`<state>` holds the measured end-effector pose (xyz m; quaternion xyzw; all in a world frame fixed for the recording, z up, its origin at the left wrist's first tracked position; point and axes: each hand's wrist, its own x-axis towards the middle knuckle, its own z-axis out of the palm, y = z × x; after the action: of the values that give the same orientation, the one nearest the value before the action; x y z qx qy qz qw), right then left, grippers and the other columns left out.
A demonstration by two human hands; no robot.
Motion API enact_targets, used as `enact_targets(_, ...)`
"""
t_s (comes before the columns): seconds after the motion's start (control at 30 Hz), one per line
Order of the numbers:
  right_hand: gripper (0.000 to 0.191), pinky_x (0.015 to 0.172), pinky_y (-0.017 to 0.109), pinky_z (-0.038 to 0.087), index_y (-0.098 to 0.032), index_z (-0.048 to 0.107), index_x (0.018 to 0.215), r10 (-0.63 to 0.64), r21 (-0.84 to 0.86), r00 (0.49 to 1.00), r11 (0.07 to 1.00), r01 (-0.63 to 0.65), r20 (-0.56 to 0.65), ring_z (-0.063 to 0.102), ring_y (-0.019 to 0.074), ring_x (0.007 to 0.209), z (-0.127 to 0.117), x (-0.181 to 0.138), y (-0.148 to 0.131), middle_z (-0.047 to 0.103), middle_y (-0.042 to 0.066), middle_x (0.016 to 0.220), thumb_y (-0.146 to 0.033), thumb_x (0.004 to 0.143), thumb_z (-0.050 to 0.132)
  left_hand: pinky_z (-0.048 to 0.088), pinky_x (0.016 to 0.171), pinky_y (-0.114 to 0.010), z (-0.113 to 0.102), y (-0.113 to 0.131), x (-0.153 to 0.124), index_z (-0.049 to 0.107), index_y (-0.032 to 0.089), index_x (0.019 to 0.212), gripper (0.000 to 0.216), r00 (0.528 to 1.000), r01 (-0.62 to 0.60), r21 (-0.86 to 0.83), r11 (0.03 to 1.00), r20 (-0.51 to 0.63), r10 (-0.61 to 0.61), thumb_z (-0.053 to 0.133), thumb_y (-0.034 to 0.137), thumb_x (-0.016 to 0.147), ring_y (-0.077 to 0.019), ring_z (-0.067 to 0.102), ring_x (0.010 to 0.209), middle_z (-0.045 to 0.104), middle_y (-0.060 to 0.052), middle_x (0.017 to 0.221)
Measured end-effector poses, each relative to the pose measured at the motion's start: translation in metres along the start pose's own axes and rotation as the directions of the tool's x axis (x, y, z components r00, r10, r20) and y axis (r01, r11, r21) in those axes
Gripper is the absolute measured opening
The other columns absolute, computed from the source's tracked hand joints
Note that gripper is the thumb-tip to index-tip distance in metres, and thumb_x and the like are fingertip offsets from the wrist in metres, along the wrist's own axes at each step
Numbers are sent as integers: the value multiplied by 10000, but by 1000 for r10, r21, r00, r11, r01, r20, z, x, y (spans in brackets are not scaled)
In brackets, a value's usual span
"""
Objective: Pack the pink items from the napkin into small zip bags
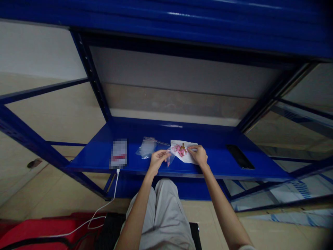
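My left hand (158, 160) pinches a small clear plastic bag (170, 158) near the front of the blue shelf. Something pinkish shows at the bag's lower corner. Just right of the bag lies a sheet of white paper (191, 158), bearing a heap of small pink pieces (179, 150) and a few brownish-gold ones (183, 146). Over the paper's right part is my right hand (199, 154), its fingertips drawn together beside the heap; whatever may be between them is too small to make out. More clear plastic bags (147, 147) lie to the left of my left hand.
A blurred-out white and red item (119, 154) with a white cable (116, 180) lies on the shelf's left. Toward the right end lies a black phone-like object (239, 157). Blue metal posts (91, 73) frame the shelf (208, 133), and an upper blue beam (166, 21) crosses overhead.
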<state>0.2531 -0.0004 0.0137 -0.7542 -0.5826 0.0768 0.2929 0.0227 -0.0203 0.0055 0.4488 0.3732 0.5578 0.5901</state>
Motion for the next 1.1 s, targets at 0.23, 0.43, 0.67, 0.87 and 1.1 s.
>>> enact_targets(0.23,304,580,251,457,-181,702,776,-341,392,940,864,316,-6,594,194,792,-35,-14,-56,647,86,862,-461,711,603,395,489,-197,0,0,2,692,109,868,340,1000,26,-13,1000,10,-26,739,259,567,-66,493,487,678,-54,686)
enact_targets(0.43,237,484,222,409,-222,710,720,-509,300,847,841,451,152,526,101,556,-49,-32,-102,602,40,834,-444,701,631,400,475,-194,-1,1,2,703,115,855,341,999,25,-23,999,34,-25,744,281,560,-64,485,473,659,-32,630)
enact_targets(0.67,319,507,227,385,-216,687,599,-509,235,845,852,467,165,560,129,626,-50,-30,-110,608,37,794,-463,756,562,375,362,-184,-2,2,-1,698,97,811,330,998,57,-42,997,31,-56,701,359,610,-65,463,404,666,-57,633)
enact_targets(0.87,450,471,230,391,-140,644,956,-279,657,950,744,122,139,496,105,515,-12,-41,-87,623,45,742,-486,668,638,413,353,-183,-6,3,-1,666,115,880,420,993,116,-75,990,32,-114,660,455,635,-66,498,399,666,-42,676)
enact_targets(1.1,382,383,200,257,-143,651,734,-99,696,970,713,-88,224,360,73,392,16,-74,-74,441,-49,421,-515,654,630,362,280,-180,-5,9,-7,672,103,832,439,983,173,-30,984,68,-171,660,491,626,-54,440,304,611,-8,550)
